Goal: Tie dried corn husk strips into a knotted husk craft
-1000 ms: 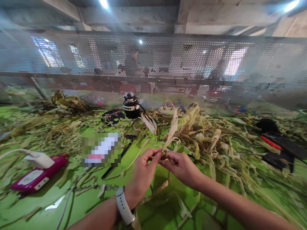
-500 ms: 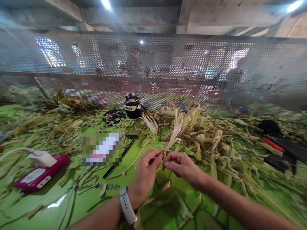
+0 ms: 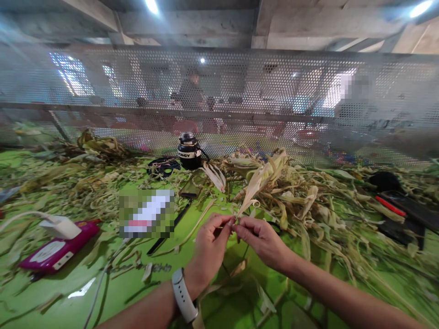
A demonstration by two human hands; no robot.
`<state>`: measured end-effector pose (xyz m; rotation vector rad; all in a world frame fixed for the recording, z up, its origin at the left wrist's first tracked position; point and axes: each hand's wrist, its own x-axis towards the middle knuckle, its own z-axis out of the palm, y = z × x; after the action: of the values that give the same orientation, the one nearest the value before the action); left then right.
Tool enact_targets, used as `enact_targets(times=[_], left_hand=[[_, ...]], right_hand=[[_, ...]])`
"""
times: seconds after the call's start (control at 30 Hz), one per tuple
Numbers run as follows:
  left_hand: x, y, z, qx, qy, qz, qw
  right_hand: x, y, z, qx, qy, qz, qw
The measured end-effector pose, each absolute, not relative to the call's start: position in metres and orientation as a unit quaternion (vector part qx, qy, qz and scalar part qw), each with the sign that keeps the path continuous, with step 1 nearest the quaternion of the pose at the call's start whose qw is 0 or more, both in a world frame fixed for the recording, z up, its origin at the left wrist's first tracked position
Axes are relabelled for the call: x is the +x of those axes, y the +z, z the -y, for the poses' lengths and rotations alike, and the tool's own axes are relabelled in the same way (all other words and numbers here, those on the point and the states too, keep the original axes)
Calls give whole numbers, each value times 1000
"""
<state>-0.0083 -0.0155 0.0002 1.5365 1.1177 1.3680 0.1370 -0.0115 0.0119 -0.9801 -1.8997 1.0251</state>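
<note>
Fingertips of my left hand [image 3: 214, 237] and my right hand [image 3: 259, 235] meet in a pinch at the lower end of a bundle of dried corn husk [image 3: 248, 194]. Its pale strips fan upward and to the right, away from my fingers. What exactly lies between the fingertips is mostly covered by them. Both hands are closed, held just over the green table [image 3: 250, 256]. A white-strapped watch [image 3: 184, 294] is on my left wrist. Beyond my hands lies another tied husk bundle [image 3: 215, 177].
Loose husks [image 3: 305, 210] pile up at the right, with more scraps at the left. A black jar [image 3: 190, 153] stands before a perforated screen [image 3: 240, 91]. A magenta power strip [image 3: 60, 249] with a white charger [image 3: 61, 227] and cable sits left. Dark items [image 3: 404, 214] lie far right.
The husk bundle in my fingers has tilted to the right, its strips now leaning over. My hands have shifted only slightly. A person behind the screen has moved to the right.
</note>
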Motion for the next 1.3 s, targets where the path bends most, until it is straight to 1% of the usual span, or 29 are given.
enact_targets(times=[0.1,0.2,0.37,0.57,0.8,0.87,1.0,1.07,1.13,1.2,1.3], left_hand=[[-10,2,18,658,528,-433,317],[-13,3,20,694,503,-429,285],[-16,3,20,709,471,-441,285],[-16,-1,17,711,469,-437,290],[-13,8,21,755,473,-365,270],[-13,11,21,741,461,-372,315],[-13,13,19,655,405,-398,499],[-12,11,17,604,390,-399,570],[-11,9,16,567,386,-396,611],[-11,7,14,543,384,-394,635],[-12,6,13,540,386,-392,637]], right_hand=[[138,19,17,-394,354,772,352],[139,28,23,-396,320,794,331],[142,36,26,-411,289,802,323],[141,35,26,-426,304,785,331],[144,41,24,-433,322,774,331],[146,42,22,-439,327,771,325],[154,48,17,-450,337,766,310],[161,53,16,-474,309,777,274],[168,58,15,-490,251,807,215],[174,60,14,-468,198,847,156],[178,57,11,-410,166,889,119]])
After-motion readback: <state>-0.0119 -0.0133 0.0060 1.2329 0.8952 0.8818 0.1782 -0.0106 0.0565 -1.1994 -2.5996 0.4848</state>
